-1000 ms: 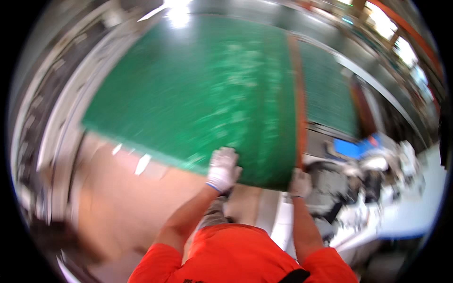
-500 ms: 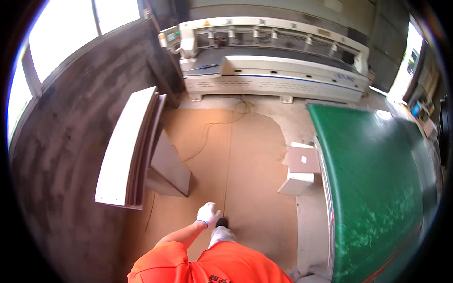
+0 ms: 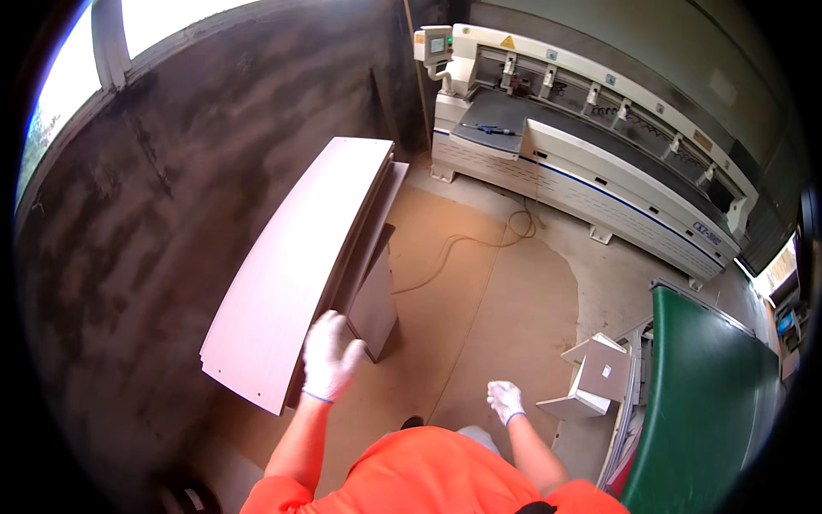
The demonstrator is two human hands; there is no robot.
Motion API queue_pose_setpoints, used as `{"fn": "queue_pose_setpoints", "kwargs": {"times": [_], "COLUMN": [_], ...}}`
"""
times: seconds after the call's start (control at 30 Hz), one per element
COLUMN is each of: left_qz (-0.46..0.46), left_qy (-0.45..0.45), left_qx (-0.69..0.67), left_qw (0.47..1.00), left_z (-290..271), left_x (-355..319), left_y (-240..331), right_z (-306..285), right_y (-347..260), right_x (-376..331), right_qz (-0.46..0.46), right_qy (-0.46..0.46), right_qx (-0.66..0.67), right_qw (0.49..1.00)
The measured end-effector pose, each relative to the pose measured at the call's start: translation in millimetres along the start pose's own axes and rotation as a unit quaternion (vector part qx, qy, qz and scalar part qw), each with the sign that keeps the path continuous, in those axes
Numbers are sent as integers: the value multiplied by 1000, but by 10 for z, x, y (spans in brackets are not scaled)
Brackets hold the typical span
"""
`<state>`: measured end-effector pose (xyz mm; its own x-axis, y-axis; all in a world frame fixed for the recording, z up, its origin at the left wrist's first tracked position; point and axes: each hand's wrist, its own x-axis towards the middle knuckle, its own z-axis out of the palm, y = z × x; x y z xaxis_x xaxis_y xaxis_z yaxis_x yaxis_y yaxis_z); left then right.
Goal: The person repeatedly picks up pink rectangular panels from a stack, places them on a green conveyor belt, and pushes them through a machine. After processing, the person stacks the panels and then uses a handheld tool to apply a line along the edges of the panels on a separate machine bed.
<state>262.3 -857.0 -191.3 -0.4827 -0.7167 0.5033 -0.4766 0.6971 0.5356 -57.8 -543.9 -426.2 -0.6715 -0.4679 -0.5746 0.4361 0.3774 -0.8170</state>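
Observation:
A stack of pale pinkish-white boards stands at my left, its top face smooth with small holes near the close edge. My left hand, in a white glove, is at the stack's right edge with thumb and fingers apart, holding nothing. Whether its fingertips touch the boards I cannot tell. My right hand, also gloved in white, hangs in front of my body to the right. Its fingers are curled in and nothing shows in them.
A white panel support stands under the stack. A hose loops over the brown floor sheet. Farther off is a long white machine with a control screen. At right are a small board stand and a green-covered conveyor.
My view has swung left and come closer to the board stack. My left hand has moved to the stack's right edge. My right hand has come into view.

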Motion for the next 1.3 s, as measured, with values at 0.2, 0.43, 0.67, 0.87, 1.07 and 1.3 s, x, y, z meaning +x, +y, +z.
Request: {"fn": "queue_pose_setpoints", "kwargs": {"times": [0.2,0.43,0.67,0.87,1.07,1.3], "left_qz": [-172,-396,-452,-522,-496,-473], "left_qy": [67,25,-29,-118,-173,-185], "left_qx": [211,345,326,74,-93,-143], "left_qw": [960,850,830,841,846,849], "left_z": [-687,-854,-818,-825,-340,12], "left_x": [51,432,1030,1703,2722,3384], "left_y": [-978,-1618,-2223,-2724,-3043,-3111], "right_z": [731,1358,2116,3176,4340,4808], "right_y": [-829,-2030,-3050,-3586,-3947,-4145], "right_x": [881,1671,1966,1839,1763,1636], "right_qz": [84,46,-19,15,-11,35], "right_qy": [-127,-258,-372,-464,-421,-388], "right_qx": [34,-57,-145,-118,-209,-251], "right_qw": [988,963,917,878,883,886]}}
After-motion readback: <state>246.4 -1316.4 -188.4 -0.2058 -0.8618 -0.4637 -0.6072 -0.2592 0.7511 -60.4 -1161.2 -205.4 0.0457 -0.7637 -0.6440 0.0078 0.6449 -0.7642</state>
